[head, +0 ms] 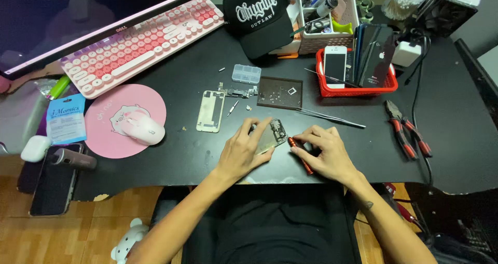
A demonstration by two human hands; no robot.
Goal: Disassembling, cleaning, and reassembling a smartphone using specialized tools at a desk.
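Black desk (446, 155) (matte top); wooden plank floor (62, 238) beneath; dim light.

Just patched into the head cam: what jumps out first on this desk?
Dead centre, the left hand steadies an opened phone body while the right hand holds a red screwdriver to it. At upper left sits a pink keyboard above a pink mouse pad; a black cap lies at top centre.
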